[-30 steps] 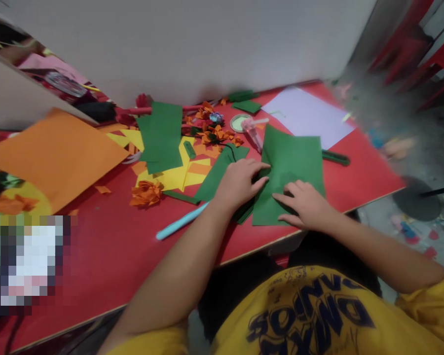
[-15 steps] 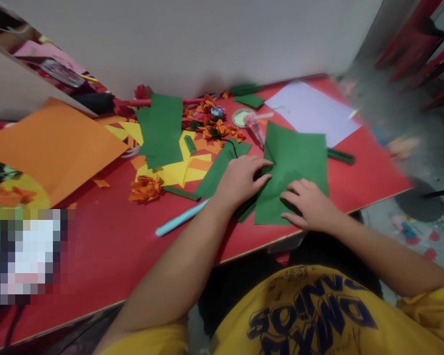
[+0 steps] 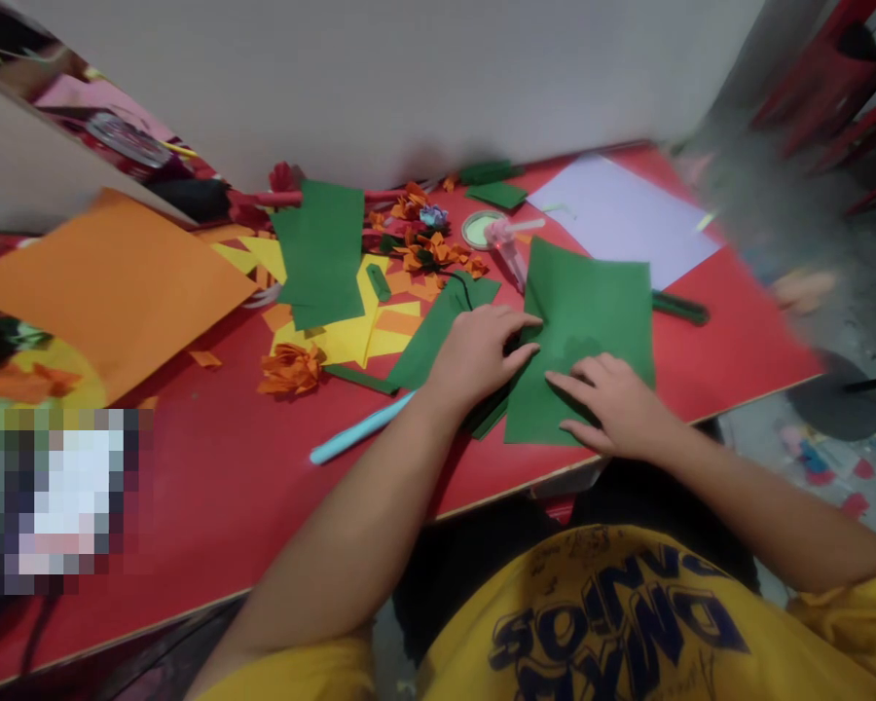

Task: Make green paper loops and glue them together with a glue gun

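Observation:
A sheet of green paper (image 3: 599,302) lies before me on the red table, with a crease running near its left side. At that left edge rests my left hand (image 3: 486,350), open, its fingertips and thumb touching the paper with a gap between them. Flat on the lower part of the sheet is my right hand (image 3: 609,404), open, fingers apart and the forefinger pointing left. Under my left wrist and the sheet, more green paper (image 3: 430,336) shows in part. A light blue stick (image 3: 357,428) lies beside my left forearm.
Orange paper flowers (image 3: 292,368), yellow paper (image 3: 336,341) and another green piece (image 3: 325,253) lie left of my hands. Behind stand a pink glue gun (image 3: 509,248) and a round tin (image 3: 482,230). A lilac sheet (image 3: 620,209) and a dark green cutter-like object (image 3: 678,307) are at right.
My right forefinger has stretched a little further left across the green paper. My left hand stays in place; the whole view has shifted slightly.

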A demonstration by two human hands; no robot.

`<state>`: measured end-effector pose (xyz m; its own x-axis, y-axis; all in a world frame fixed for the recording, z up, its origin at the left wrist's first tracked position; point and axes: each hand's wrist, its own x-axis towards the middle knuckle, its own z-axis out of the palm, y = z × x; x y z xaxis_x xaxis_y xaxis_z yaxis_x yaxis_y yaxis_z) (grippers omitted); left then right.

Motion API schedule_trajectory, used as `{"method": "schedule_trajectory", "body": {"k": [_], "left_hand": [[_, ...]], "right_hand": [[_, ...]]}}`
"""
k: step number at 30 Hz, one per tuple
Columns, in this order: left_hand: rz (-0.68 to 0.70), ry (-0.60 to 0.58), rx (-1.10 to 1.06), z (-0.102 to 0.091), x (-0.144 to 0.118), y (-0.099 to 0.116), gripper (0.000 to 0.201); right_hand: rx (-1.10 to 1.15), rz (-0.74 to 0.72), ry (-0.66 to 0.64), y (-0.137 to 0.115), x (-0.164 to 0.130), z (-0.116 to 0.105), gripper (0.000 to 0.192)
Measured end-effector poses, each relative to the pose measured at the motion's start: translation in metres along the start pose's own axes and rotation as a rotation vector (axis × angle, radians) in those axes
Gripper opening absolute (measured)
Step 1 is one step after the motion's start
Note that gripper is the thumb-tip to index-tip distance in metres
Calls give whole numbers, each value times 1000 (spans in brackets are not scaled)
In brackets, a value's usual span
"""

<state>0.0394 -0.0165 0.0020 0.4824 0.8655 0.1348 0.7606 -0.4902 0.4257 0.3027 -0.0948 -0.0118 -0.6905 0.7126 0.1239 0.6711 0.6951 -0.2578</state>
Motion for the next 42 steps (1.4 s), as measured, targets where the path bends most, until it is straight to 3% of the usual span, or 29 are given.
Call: {"method": "schedule_trajectory", "body": {"k": [7, 12, 20, 24, 31, 42], "left_hand": [[-6, 0, -10, 0, 0, -2, 33], [-4, 1, -3, 1, 0, -2, 34], [-8, -2, 5, 0, 0, 0, 34], [-2, -2, 11, 1, 0, -1, 34], [-16, -1, 0, 1, 1, -1, 33], [13, 20, 3, 4, 0, -5, 32]], "right_hand": [[4, -23, 28, 2, -3, 3, 36], [-46, -18, 5, 0, 0, 1, 52], [-4, -77, -123, 13, 25, -18, 35], [122, 17, -148, 18, 38, -24, 19], [286, 166, -172, 17, 53, -16, 6], [-62, 183, -275, -5, 60, -10, 24]]}}
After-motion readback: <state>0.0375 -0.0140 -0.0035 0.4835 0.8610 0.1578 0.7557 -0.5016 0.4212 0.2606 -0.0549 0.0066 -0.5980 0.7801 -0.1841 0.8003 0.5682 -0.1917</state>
